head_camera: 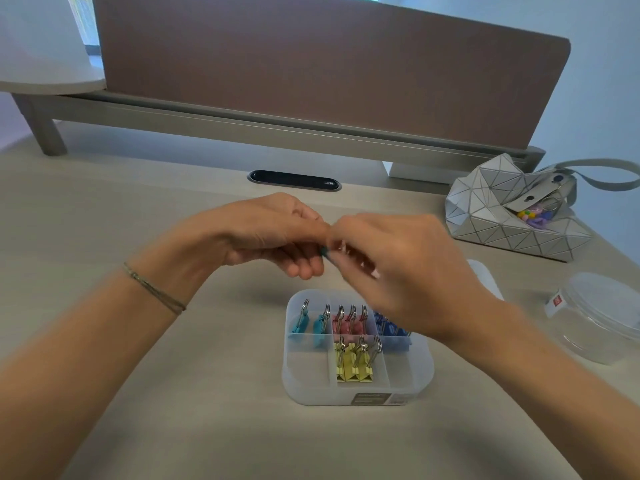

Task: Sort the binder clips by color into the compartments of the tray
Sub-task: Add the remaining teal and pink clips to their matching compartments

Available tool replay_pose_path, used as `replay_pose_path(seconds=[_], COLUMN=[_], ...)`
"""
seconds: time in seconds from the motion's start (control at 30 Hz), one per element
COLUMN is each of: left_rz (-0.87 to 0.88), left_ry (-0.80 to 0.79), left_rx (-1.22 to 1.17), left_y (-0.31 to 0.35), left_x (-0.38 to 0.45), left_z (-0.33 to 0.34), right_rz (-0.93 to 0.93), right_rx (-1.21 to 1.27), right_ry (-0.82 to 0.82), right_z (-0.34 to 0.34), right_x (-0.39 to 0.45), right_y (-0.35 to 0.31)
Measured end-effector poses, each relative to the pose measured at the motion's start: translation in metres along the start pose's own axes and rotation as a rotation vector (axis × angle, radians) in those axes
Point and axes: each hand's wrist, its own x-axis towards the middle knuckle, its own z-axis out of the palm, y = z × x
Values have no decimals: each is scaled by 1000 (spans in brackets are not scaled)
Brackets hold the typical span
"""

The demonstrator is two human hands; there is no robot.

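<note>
A translucent compartment tray sits on the desk in front of me. Its back left cell holds two teal binder clips, the back middle holds pink clips, the back right holds blue clips, and the front middle holds yellow clips. Above the tray my left hand and my right hand meet fingertip to fingertip, pinching a small teal binder clip between them. Fingers hide most of that clip, and my right hand is blurred.
A silver geometric pouch with colourful items inside lies at the back right. A clear round plastic container stands at the right edge. A brown divider panel and a black cable slot lie behind.
</note>
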Motion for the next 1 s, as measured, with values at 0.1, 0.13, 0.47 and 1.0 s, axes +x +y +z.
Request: replay_pose_path(seconds=[0.1, 0.13, 0.47, 1.0], left_rz=[-48, -46, -68, -23], left_ry=[-14, -20, -152, -49], left_rx=[267, 352, 569, 567], left_y=[-6, -8, -12, -15], left_x=[1, 1, 3, 2], left_z=[-6, -7, -4, -16], right_rz=[382, 515, 651, 566], right_rx=[293, 413, 269, 227], right_ry=[-32, -93, -347, -381], right_z=[-6, -7, 16, 37], right_x=[6, 8, 16, 22], right_y=[2, 2, -16, -15])
